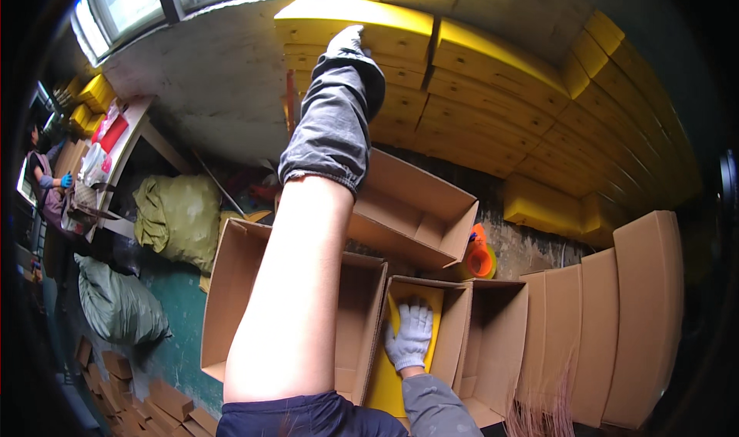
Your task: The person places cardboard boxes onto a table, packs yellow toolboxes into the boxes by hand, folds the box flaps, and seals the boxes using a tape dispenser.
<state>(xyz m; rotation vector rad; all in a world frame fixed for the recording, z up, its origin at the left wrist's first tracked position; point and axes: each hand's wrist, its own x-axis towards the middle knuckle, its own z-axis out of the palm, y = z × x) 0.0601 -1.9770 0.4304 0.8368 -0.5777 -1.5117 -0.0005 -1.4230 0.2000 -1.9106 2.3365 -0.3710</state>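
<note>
Far ahead, my left hand (346, 41), in a white glove and dark sleeve cover, lies against the upper front edge of a yellow box (404, 21) on top of a stack. Its fingers are close together, but whether they grip the box is hidden. My right hand (410, 334), also in a white glove, rests flat with fingers spread on a yellow box (384, 387) standing inside an open brown carton (454, 314). My left forearm hides part of the larger open carton (231, 298) to its left.
Yellow boxes (493, 114) are stacked along the wall. Another open carton (408, 206) lies beyond, next to orange tape rolls (481, 261). Brown cartons (647, 314) stand in a row at right. Sacks (119, 298) lie at left; a person (50, 175) stands by a table (131, 133).
</note>
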